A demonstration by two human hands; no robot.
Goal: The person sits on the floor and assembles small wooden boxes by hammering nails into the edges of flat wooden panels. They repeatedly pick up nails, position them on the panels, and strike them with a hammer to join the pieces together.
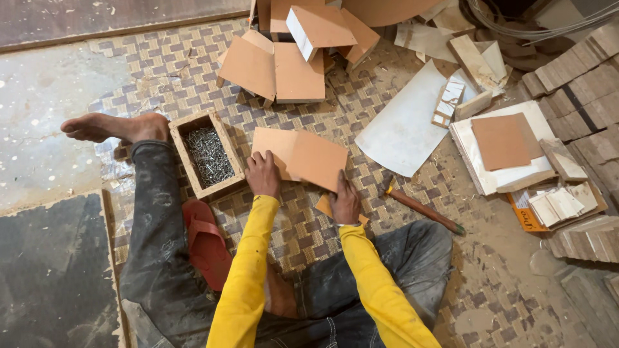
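I sit on a woven checkered mat [161, 71] with yellow sleeves. A flat orange-brown board panel [303, 154] lies in front of me. My left hand [263, 174] grips its near left edge. My right hand [345, 200] holds its near right corner, above a small orange offcut [324, 206]. A wooden box of nails [207, 154] stands just left of my left hand.
A hammer with a red-brown handle [422, 209] lies right of my right hand. Assembled orange boxes [290, 58] are piled at the top. A white sheet [409, 122], stacked panels [506, 145] and wood strips [580, 77] fill the right. A red sandal [206, 241] lies by my leg.
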